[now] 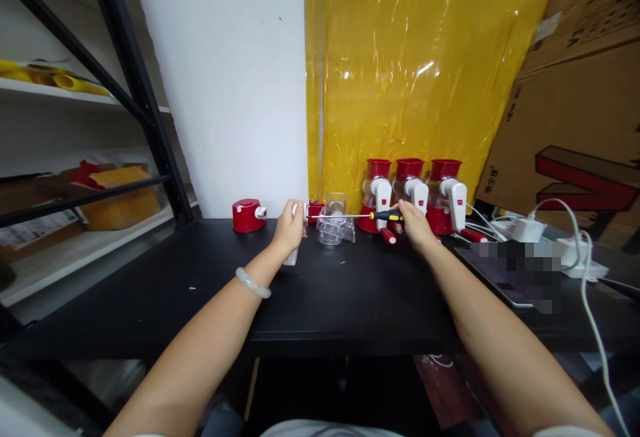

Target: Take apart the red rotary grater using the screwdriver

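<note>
My right hand point(413, 222) is closed round the black and yellow handle of a screwdriver point(387, 215). Its long thin shaft points left, and its tip meets the white piece in my left hand point(289, 229). That hand's fingers are wrapped round a white crank arm point(291, 257), mostly hidden by them, with its lower end showing beneath. Just right of it is a red part point(315, 210); whether it joins the crank arm I cannot tell. Behind the screwdriver shaft stands a clear plastic grinder body point(336, 229). To the left sits a red grinder base point(249, 217) with a white side fitting.
Several assembled red and white hand-crank grinders point(410, 187) stand along the back of the black table point(345, 304). At right lie a tablet point(493, 277), white chargers point(527, 229) and cables. Shelving point(145, 90) is on the left, a large cardboard box point(565, 124) on the right.
</note>
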A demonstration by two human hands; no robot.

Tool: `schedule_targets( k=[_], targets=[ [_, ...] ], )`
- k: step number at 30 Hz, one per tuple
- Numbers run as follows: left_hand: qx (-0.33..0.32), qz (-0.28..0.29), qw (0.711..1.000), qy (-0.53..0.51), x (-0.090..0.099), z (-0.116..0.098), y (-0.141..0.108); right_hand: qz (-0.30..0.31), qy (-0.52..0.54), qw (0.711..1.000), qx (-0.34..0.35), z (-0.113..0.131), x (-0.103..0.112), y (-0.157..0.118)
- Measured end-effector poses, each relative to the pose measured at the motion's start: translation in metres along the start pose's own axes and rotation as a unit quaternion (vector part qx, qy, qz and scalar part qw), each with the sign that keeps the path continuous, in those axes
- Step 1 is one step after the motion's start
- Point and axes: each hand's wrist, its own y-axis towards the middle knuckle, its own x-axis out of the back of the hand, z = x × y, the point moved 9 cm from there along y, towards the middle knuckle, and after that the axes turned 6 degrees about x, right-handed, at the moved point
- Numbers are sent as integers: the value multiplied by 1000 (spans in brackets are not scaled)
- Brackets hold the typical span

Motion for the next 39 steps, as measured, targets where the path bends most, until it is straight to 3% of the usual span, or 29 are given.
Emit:
schedule_targets(
  k=[9, 12, 18, 22, 30, 39],
  targets=[
    [-8, 3, 1000, -3, -1, 0, 0, -5, 153, 987, -42, -4, -5, 0],
    [-12, 3, 1000, 0, -1, 0, 0, -12, 131, 990, -45, -5, -4, 0],
    [-12, 3, 1000, 2, -1, 3, 2, -2, -22, 1000, 5, 1, 2, 0],
    [-10, 5, 1000, 7, -1, 2, 1, -4, 23, 1000, 14, 2, 2, 1],
    [-3, 4, 1000, 5, -1, 1, 0, -13, 111, 993, -47, -1, -3, -1],
    [-2, 0, 1000, -2, 0, 0, 0, 7, 6, 1000, 6, 2, 1, 0]
  ],
)
